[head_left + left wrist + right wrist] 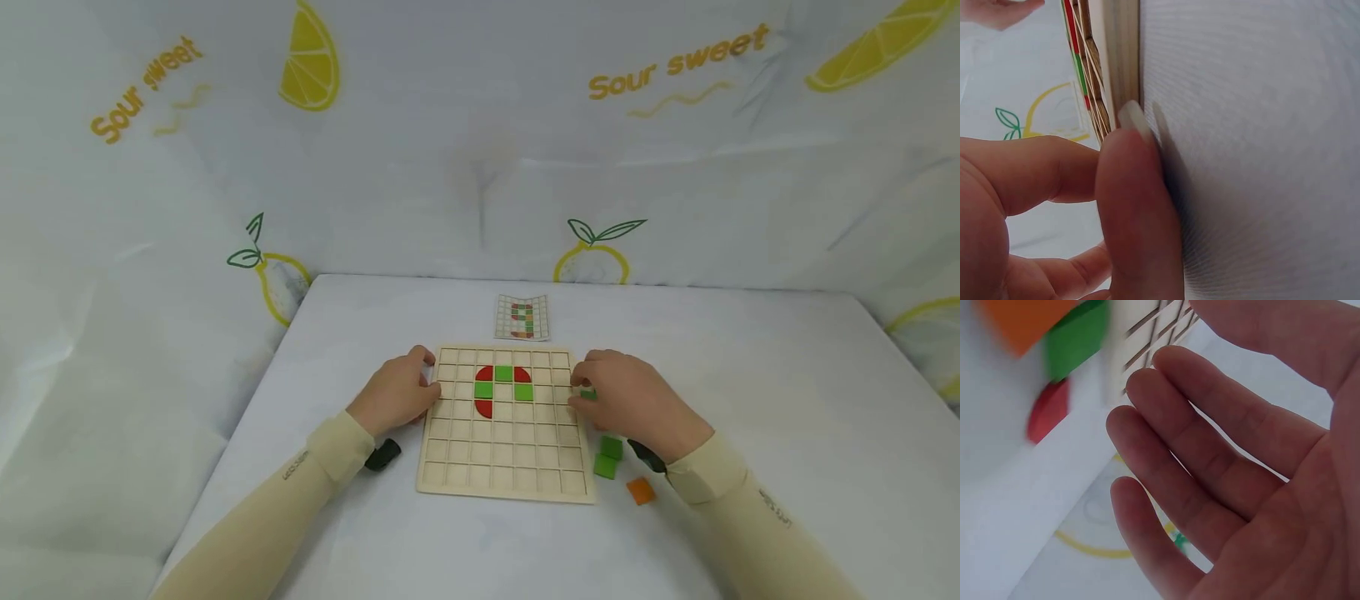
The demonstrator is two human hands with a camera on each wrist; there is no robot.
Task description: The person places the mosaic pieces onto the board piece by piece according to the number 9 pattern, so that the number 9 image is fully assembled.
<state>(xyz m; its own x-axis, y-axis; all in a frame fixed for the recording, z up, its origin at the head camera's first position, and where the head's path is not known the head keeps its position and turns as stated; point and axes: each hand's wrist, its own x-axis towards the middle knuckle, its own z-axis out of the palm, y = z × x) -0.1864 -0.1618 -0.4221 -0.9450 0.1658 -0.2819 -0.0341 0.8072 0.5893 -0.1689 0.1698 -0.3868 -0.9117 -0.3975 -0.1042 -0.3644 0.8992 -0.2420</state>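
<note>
A wooden grid board (502, 479) lies flat on the white table, with red rounded pieces (483, 409) and green square tiles (503, 373) set in its upper cells. At the board's left side is my left hand (392, 392); its thumb (1138, 206) rests against the side edge, the other fingers loosely bent. My right hand (633, 396) hovers by the right edge, its fingers (1166, 419) gently bent, slightly apart and holding nothing. Below that hand, a green tile (588, 394) shows between thumb and forefinger in the head view.
Loose green tiles (605, 466) and an orange tile (641, 491) lie right of the board, and the right wrist view also shows a red piece (1049, 411). A small printed pattern card (522, 318) lies beyond the board. A white lemon-print cloth (420, 167) hangs behind the table.
</note>
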